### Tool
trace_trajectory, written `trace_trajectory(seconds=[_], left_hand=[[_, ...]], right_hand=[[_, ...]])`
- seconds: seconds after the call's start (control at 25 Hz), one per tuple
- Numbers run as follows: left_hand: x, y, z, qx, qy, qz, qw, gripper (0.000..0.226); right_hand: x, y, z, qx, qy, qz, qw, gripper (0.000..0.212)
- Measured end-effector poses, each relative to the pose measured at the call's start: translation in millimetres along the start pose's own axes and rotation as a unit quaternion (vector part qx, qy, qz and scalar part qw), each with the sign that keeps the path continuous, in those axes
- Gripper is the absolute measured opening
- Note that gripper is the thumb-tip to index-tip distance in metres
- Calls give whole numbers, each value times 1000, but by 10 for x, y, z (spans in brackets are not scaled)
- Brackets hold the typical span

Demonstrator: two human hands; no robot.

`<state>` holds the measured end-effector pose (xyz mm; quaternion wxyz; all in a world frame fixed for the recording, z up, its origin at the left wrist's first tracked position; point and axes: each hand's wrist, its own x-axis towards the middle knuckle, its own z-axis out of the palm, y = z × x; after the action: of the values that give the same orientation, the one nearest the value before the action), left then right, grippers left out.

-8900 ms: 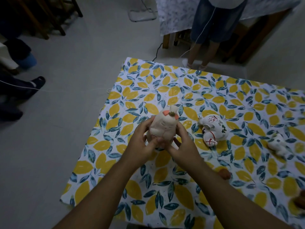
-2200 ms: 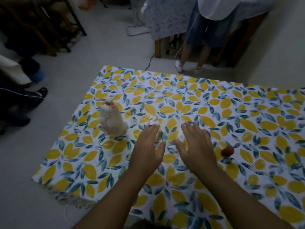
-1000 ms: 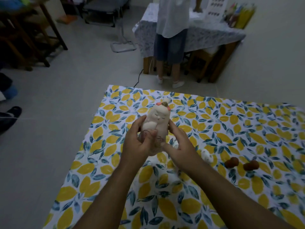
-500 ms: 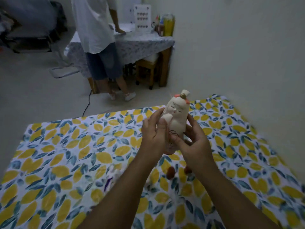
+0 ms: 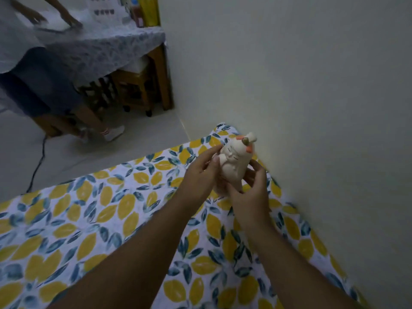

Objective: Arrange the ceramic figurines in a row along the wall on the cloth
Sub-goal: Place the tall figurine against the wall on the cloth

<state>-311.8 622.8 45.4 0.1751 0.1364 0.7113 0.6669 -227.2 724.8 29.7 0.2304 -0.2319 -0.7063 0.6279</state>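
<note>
Holding the cream figurine [image 5: 235, 163] tilted above the cloth [image 5: 124, 210] near the wall [image 5: 312, 108], left hand [image 5: 200, 177] and right hand [image 5: 250, 195] both clasping it — best righted, then set down gently at the wall edge.

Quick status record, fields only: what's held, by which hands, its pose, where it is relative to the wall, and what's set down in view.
held: cream figurine
hands: left hand and right hand, both gripping it
pose: tilted, top toward the wall
position: in the air over the leaf-print cloth, near its far corner
placed along wall: none visible
</note>
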Motion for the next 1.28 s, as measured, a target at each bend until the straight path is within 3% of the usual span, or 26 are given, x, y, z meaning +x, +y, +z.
trace_trajectory(seconds=[0.32, 1.0, 1.12, 1.28], left_hand=[[1048, -178, 458, 0, -14, -21, 1000, 32], [1202, -328, 484, 42, -10, -1, 999, 36], [1011, -254, 368, 90, 31, -14, 995, 37], [322, -170, -18, 206, 70, -23, 976, 47]], right_hand=[[981, 524, -39, -3, 78, -22, 997, 60], [1043, 710, -12, -46, 83, -38, 995, 66], [902, 605, -105, -142, 67, 8, 988, 76], [408, 478, -109, -288, 32, -62, 955, 65]])
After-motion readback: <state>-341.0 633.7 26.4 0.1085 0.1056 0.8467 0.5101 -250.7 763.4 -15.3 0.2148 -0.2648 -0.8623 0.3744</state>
